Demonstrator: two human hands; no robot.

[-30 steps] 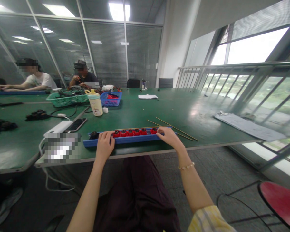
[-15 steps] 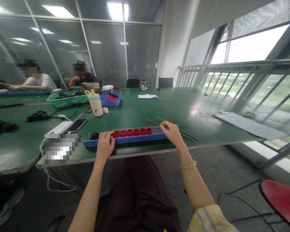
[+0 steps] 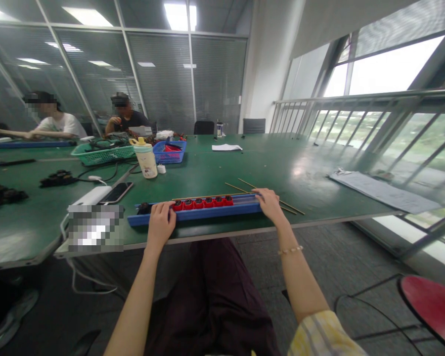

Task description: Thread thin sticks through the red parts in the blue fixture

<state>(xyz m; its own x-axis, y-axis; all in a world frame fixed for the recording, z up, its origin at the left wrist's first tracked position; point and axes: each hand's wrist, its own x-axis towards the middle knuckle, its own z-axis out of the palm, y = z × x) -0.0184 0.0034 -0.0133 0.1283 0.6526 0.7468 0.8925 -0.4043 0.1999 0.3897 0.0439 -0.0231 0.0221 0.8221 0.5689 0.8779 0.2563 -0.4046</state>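
Observation:
A long blue trough [image 3: 215, 214] lies along the front edge of the green table. Inside it stands a row of several red blocks with black tops [image 3: 198, 203], and a black piece [image 3: 144, 208] sits at its left end. My left hand [image 3: 162, 221] is closed over the trough's left part, its fingertips beside the leftmost red block. At the other end, my right hand [image 3: 270, 203] grips the trough's right end, fingers over the far wall. Its thumb is partly hidden. Thin gold-coloured rods [image 3: 289, 205] lie on the table behind the trough and pass under or behind my right hand.
Left of the trough are a phone [image 3: 117, 193], a white power bank [image 3: 90, 198] and cables. Farther back stand a cream bottle [image 3: 146, 160], a green basket [image 3: 104, 157] and a blue basket [image 3: 170, 155]. A clipboard [image 3: 383, 192] lies right. Two people sit far left.
My right hand has slid a little to the right, onto the trough's end, and its fingers have changed from a pinch to a broader hold. My left hand and the trough have stayed put.

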